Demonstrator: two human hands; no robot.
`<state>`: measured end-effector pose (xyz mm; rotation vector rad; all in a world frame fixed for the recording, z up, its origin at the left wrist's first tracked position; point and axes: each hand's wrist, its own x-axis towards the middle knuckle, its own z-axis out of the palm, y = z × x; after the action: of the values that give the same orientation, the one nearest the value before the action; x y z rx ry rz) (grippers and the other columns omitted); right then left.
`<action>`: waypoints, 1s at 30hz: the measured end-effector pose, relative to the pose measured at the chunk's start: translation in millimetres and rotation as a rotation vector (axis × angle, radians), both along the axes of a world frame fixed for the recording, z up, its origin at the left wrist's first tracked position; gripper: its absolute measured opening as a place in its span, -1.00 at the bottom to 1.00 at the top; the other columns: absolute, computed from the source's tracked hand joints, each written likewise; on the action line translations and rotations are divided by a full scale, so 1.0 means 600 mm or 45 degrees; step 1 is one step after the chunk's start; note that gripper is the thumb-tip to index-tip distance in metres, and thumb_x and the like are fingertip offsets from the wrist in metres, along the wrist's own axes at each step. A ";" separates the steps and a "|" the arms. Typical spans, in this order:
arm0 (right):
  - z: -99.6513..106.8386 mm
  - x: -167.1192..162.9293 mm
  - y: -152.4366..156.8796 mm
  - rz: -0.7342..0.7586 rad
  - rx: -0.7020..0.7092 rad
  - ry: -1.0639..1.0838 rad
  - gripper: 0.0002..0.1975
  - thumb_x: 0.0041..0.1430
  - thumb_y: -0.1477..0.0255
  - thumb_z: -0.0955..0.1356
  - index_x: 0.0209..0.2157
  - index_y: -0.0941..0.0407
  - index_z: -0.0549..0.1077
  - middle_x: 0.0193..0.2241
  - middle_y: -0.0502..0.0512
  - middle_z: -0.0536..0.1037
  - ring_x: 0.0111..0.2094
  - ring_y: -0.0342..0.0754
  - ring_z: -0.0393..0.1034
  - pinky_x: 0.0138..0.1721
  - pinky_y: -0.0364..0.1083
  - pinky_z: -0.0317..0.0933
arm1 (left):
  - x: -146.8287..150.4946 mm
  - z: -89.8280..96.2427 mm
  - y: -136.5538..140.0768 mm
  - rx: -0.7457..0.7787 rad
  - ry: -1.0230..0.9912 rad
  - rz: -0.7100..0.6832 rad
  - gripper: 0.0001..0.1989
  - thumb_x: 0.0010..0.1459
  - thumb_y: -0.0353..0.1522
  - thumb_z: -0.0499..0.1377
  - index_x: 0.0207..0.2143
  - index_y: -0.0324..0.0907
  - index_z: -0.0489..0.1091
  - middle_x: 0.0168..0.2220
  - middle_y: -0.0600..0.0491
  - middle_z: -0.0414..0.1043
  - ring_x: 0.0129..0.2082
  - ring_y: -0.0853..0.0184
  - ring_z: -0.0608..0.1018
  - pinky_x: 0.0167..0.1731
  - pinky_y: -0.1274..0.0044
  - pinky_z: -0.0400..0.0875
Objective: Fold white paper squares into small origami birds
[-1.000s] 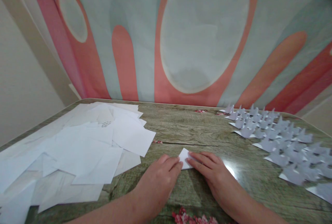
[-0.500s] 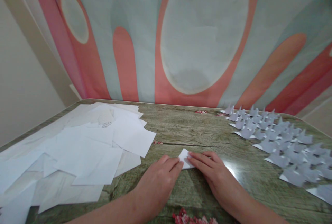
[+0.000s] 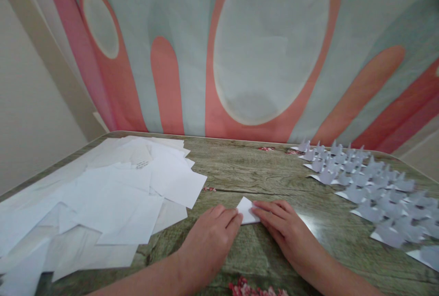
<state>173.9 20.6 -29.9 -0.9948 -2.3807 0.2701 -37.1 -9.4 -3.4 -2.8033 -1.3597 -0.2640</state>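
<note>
The fingertips of the left hand (image 3: pixel 211 235) touch the left side of a small folded paper (image 3: pixel 246 209), and those of the right hand (image 3: pixel 287 228) lie on its right edge; whether they pinch it or only press it down, I cannot tell, since both thumbs are hard to make out. The folded paper rests on the wood-patterned table (image 3: pixel 233 168) between the hands, its top corner pointing away from the person, its sides partly covered by fingers. Both forearms run out of the lower edge, which also cuts off a printed cluster of pink flowers (image 3: pixel 257 289). Beside the right hand, a glare (image 3: pixel 307 225) washes out the wood grain. To the left spreads a pile of white sheets (image 3: pixel 116 200), overlapping and cut off at the left; the writing (image 3: pixel 142 165) on one is too small to read. To the right stand rows of folded paper figures (image 3: pixel 360 180), blurred, hiding one another, the nearest cropped. Behind hangs a patterned backdrop (image 3: pixel 270 44), its top out of view.
</note>
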 end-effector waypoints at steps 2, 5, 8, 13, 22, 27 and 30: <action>-0.001 0.000 0.001 -0.007 0.019 -0.004 -0.63 0.21 0.56 0.20 0.02 -0.01 0.34 -0.08 0.10 0.48 -0.16 -0.04 0.33 -0.18 -0.01 0.32 | 0.000 -0.001 0.000 0.015 -0.012 0.006 -0.69 0.13 -0.51 0.05 -0.04 -0.25 0.26 -0.12 -0.05 0.38 -0.22 0.26 0.39 -0.18 0.38 0.35; -0.001 0.000 0.001 -0.015 0.024 0.005 -0.63 0.21 0.56 0.20 0.02 -0.01 0.34 -0.09 0.10 0.48 -0.16 -0.04 0.33 -0.18 -0.01 0.32 | 0.000 -0.002 0.001 0.000 -0.024 0.007 -0.69 0.14 -0.51 0.04 -0.04 -0.23 0.26 -0.13 -0.04 0.38 -0.21 0.26 0.39 -0.17 0.38 0.34; -0.001 0.000 0.001 -0.007 0.015 0.020 -0.63 0.22 0.55 0.20 0.02 -0.01 0.33 -0.09 0.10 0.48 -0.16 -0.04 0.33 -0.18 -0.01 0.32 | -0.001 -0.004 0.002 -0.013 -0.031 0.011 -0.67 0.14 -0.51 0.04 -0.02 -0.22 0.25 -0.13 -0.03 0.38 -0.20 0.26 0.38 -0.15 0.38 0.33; -0.003 0.001 0.002 0.001 -0.014 0.026 -0.64 0.23 0.54 0.19 0.03 -0.01 0.33 -0.08 0.09 0.47 -0.15 -0.04 0.31 -0.17 0.01 0.31 | -0.001 -0.003 0.001 -0.010 -0.038 0.019 -0.66 0.14 -0.50 0.04 -0.01 -0.20 0.24 -0.12 -0.02 0.37 -0.21 0.26 0.38 -0.15 0.39 0.34; -0.001 0.001 0.000 -0.005 -0.092 0.036 -0.65 0.24 0.53 0.18 0.02 0.00 0.33 -0.07 0.08 0.46 -0.18 -0.05 0.30 -0.18 -0.02 0.30 | -0.002 -0.003 0.002 -0.051 -0.018 0.018 -0.65 0.14 -0.51 0.02 0.01 -0.20 0.23 -0.12 -0.03 0.36 -0.19 0.24 0.37 -0.15 0.37 0.35; -0.002 0.000 0.000 -0.028 -0.124 0.059 -0.66 0.23 0.53 0.19 0.01 0.00 0.34 -0.08 0.07 0.46 -0.18 -0.05 0.30 -0.18 -0.03 0.29 | -0.003 -0.002 0.002 -0.056 -0.022 0.015 -0.66 0.16 -0.50 0.01 0.01 -0.21 0.22 -0.12 -0.03 0.36 -0.19 0.24 0.36 -0.15 0.38 0.35; -0.002 -0.001 0.000 -0.037 -0.141 0.067 -0.67 0.23 0.51 0.20 0.00 0.00 0.36 -0.08 0.06 0.46 -0.18 -0.04 0.29 -0.17 -0.01 0.28 | -0.002 -0.001 0.003 -0.064 0.003 0.013 -0.65 0.15 -0.50 0.01 0.01 -0.22 0.22 -0.11 -0.03 0.36 -0.21 0.24 0.36 -0.17 0.38 0.37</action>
<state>173.5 20.4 -31.1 -1.0585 -2.3235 0.4165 -38.4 -7.7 -3.9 -2.8346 -1.3996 -0.2297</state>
